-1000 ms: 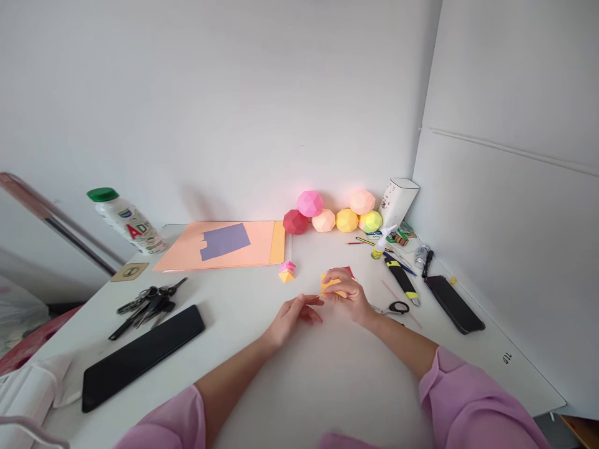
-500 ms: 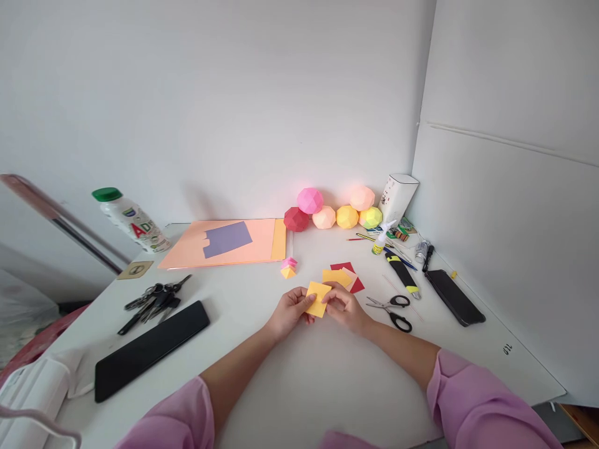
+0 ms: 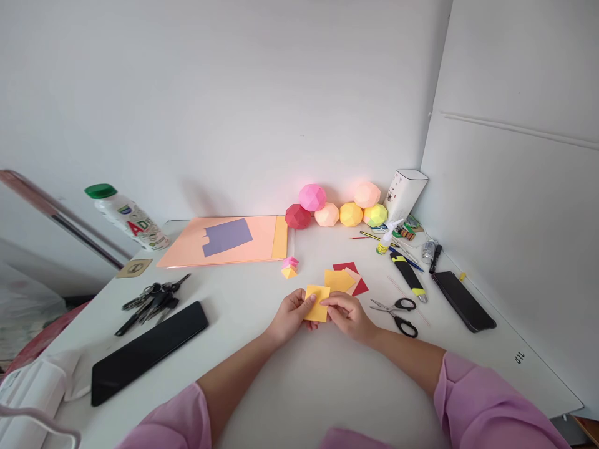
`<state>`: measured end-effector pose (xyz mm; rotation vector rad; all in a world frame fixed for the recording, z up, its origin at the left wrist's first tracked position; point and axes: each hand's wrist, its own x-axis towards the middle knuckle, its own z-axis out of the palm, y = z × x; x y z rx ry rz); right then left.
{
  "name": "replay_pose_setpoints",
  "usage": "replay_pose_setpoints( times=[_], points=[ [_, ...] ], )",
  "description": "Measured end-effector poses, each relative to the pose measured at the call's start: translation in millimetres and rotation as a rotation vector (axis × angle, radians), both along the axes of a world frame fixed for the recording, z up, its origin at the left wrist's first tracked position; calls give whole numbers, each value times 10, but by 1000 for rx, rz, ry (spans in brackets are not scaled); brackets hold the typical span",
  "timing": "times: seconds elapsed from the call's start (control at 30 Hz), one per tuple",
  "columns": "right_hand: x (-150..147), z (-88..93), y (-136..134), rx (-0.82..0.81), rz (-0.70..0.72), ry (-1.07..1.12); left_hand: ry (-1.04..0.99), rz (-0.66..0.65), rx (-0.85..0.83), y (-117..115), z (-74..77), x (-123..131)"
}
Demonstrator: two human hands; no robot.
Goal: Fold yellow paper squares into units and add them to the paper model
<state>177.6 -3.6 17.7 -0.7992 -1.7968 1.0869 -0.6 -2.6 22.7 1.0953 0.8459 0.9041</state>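
Observation:
A small yellow paper square (image 3: 318,302) is held between both my hands just above the white table (image 3: 327,386). My left hand (image 3: 291,315) pinches its left edge. My right hand (image 3: 349,315) pinches its right side, with the thumb on top. Just behind lies a little pile of yellow and red paper squares (image 3: 345,279). A small folded pink and yellow paper piece (image 3: 289,267) sits to the left of that pile.
Scissors (image 3: 397,313), a utility knife (image 3: 409,277), a glue bottle (image 3: 384,240) and a phone (image 3: 463,300) lie to the right. Several paper balls (image 3: 337,209) line the back wall. Orange sheets (image 3: 229,242), keys (image 3: 150,300), a black case (image 3: 147,350) and a bottle (image 3: 126,217) are on the left.
My right hand lifted a yellow square off the pile and brought it toward me. My left hand rose and took its left edge. The square has since turned a little.

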Motion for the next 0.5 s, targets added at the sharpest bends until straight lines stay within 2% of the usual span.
replay_pose_setpoints(
  times=[0.23, 0.4, 0.5],
  points=[
    [-3, -9, 2, 182, -15, -11, 38, -34, -29, -24, 66, -7],
    [-2, -11, 0, 187, 15, -13, 68, -55, -22, -38, 38, -11],
    [1, 3, -4, 121, -28, -13, 74, -51, 3, -33, 32, -9]
  ],
)
